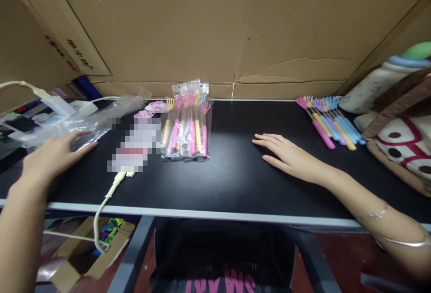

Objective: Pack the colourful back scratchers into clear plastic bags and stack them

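Note:
My left hand (55, 153) reaches over the left side of the black table (232, 180), fingers stretched out and touching a stack of clear plastic bags (84, 124); it is smeared by motion. My right hand (286, 156) lies flat on the table, fingers stretched out, holding nothing. Between the hands stands a clear bag of colourful back scratchers (186, 124), filled with pink and yellow ones. A loose row of back scratchers (328, 120) in pink, yellow, purple and blue lies at the far right, beyond my right hand.
A blurred-out flat item (136, 144) with a cream cable (104, 203) lies left of the filled bag. Pink paper cards (153, 108) sit behind it. Cardboard walls (215, 28) close the back. A patterned bag (404, 135) stands at the right; a cardboard box (90, 248) sits under the table.

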A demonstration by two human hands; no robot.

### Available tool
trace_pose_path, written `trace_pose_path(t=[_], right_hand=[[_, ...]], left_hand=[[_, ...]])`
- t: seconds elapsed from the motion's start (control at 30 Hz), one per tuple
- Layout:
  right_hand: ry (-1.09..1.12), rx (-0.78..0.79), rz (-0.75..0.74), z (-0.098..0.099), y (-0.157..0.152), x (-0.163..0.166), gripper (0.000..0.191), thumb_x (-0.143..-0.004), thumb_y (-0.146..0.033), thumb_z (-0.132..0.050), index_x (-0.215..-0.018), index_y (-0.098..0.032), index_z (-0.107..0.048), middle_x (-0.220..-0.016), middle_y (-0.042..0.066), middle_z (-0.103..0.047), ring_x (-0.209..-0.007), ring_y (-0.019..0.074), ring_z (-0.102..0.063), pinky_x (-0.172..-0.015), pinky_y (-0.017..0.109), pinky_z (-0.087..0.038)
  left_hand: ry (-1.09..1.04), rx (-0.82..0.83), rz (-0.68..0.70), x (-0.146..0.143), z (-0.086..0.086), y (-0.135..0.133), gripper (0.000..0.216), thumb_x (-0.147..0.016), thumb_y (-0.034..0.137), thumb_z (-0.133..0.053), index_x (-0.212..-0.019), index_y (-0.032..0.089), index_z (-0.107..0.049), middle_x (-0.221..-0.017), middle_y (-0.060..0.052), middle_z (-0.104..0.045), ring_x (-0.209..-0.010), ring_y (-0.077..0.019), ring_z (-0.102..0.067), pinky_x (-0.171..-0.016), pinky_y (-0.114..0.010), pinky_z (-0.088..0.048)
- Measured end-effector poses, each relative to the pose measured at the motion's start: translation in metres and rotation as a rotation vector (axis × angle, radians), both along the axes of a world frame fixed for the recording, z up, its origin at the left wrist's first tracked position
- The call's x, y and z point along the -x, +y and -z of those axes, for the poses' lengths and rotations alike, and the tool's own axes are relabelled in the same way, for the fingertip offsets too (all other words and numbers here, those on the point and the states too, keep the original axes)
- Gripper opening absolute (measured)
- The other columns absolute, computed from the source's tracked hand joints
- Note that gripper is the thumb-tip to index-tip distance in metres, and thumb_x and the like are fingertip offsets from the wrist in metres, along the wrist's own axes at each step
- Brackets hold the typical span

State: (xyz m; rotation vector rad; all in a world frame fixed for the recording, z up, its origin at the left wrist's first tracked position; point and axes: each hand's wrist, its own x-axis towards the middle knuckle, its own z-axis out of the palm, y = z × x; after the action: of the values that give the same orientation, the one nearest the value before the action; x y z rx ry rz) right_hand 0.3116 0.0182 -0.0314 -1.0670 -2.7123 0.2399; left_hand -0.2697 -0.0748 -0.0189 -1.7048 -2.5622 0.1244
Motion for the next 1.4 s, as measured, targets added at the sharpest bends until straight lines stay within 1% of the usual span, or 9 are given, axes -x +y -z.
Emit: trace_pose_path(t=[0.33, 0.43, 0.53, 0.67, 0.93, 1.03, 1.17, 1.27, 1.4], right_hand=[[-0.022, -0.012, -0.004, 0.0, 0.0, 0.0, 0.053, -0.099, -0.049, -0.036, -0.141, -0.02, -0.051, -0.15, 0.013, -0.049, -0.14, 0.0305, -0.042, -0.113, 0.057, -0.037], [-0.034, -0.016, -0.008, 0.0, 0.0, 0.0, 0.053, -0.099, -0.049, -0.036, -0.141, -0.02, -0.051, -0.15, 0.013, -0.049, -0.14, 0.0307, -0.043, -0.113, 0.056, -0.037], [-0.04, -0.025, -0.01, 0.0, -0.001, -0.001, 0.053, -0.099, -0.048, -0.036, -0.141, -0.019, -0.051, -0.15, 0.014, -0.049, -0.14, 0.0311, -0.043, -0.113, 0.056, -0.037], [-0.037, -0.035, -0.016, 0.0, -0.002, -0.001, 0.052, -0.1, -0.046, -0.037, -0.14, -0.017, -0.052, -0.149, 0.015, -0.05, -0.139, 0.0318, -0.043, -0.113, 0.056, -0.037], [0.191, -0.168, -0.086, -0.012, -0.005, 0.007, 0.027, -0.096, -0.028, -0.049, -0.117, -0.022, -0.064, -0.118, 0.01, -0.07, -0.115, 0.0268, -0.059, -0.098, 0.048, -0.05], [0.296, -0.286, -0.063, -0.018, -0.006, 0.008, 0.023, -0.094, -0.022, -0.052, -0.113, -0.025, -0.065, -0.112, 0.007, -0.071, -0.115, 0.0274, -0.057, -0.098, 0.049, -0.049], [0.251, -0.38, 0.012, -0.017, -0.004, 0.005, 0.038, -0.091, -0.032, -0.06, -0.128, -0.025, -0.058, -0.132, 0.01, -0.063, -0.132, 0.0329, -0.045, -0.109, 0.059, -0.037], [0.144, -0.339, 0.051, -0.013, -0.001, 0.0, 0.059, -0.088, -0.044, -0.064, -0.141, -0.025, -0.047, -0.145, 0.013, -0.054, -0.139, 0.0366, -0.038, -0.113, 0.069, -0.024], [0.099, -0.271, 0.06, -0.011, 0.001, -0.002, 0.06, -0.089, -0.048, -0.061, -0.143, -0.026, -0.044, -0.142, 0.012, -0.056, -0.136, 0.0343, -0.044, -0.113, 0.066, -0.024]], left_hand=[[-0.006, -0.193, -0.081, -0.04, -0.026, -0.009, 0.062, -0.088, 0.074, -0.029, -0.145, 0.049, -0.029, -0.103, 0.001, -0.068, -0.108, -0.0384, -0.055, -0.074, -0.042, -0.045], [0.038, -0.214, -0.211, -0.068, -0.044, -0.005, 0.069, -0.088, 0.073, -0.03, -0.144, 0.034, -0.043, -0.117, -0.008, -0.067, -0.108, -0.0385, -0.059, -0.075, -0.04, -0.046], [-0.006, -0.284, -0.187, -0.103, -0.062, 0.0, 0.067, -0.091, 0.067, -0.035, -0.144, 0.029, -0.045, -0.132, -0.009, -0.063, -0.112, -0.0368, -0.061, -0.077, -0.037, -0.046], [-0.09, -0.451, 0.098, -0.149, -0.068, 0.009, 0.052, -0.095, 0.054, -0.043, -0.137, 0.026, -0.052, -0.132, -0.004, -0.064, -0.115, -0.0284, -0.062, -0.08, -0.03, -0.045], [-0.072, -0.417, 0.858, -0.218, -0.039, 0.045, 0.037, -0.096, 0.042, -0.051, -0.129, 0.029, -0.059, -0.122, 0.0, -0.069, -0.108, -0.0225, -0.066, -0.08, -0.028, -0.046], [-0.065, -0.372, 0.98, -0.237, -0.034, 0.055, 0.035, -0.096, 0.038, -0.052, -0.128, 0.027, -0.061, -0.114, -0.003, -0.071, -0.101, -0.0232, -0.067, -0.078, -0.029, -0.047], [-0.106, -0.337, 1.09, -0.25, -0.031, 0.064, 0.036, -0.095, 0.038, -0.057, -0.13, 0.029, -0.058, -0.113, -0.002, -0.071, -0.1, -0.0227, -0.067, -0.08, -0.029, -0.047], [-0.174, -0.314, 1.163, -0.251, -0.029, 0.068, 0.037, -0.093, 0.036, -0.06, -0.13, 0.029, -0.058, -0.116, 0.0, -0.071, -0.103, -0.021, -0.066, -0.082, -0.028, -0.047], [-0.243, -0.282, 1.225, -0.249, -0.027, 0.07, 0.035, -0.094, 0.033, -0.06, -0.128, 0.026, -0.058, -0.119, -0.001, -0.07, -0.105, -0.0186, -0.065, -0.087, -0.027, -0.046]])
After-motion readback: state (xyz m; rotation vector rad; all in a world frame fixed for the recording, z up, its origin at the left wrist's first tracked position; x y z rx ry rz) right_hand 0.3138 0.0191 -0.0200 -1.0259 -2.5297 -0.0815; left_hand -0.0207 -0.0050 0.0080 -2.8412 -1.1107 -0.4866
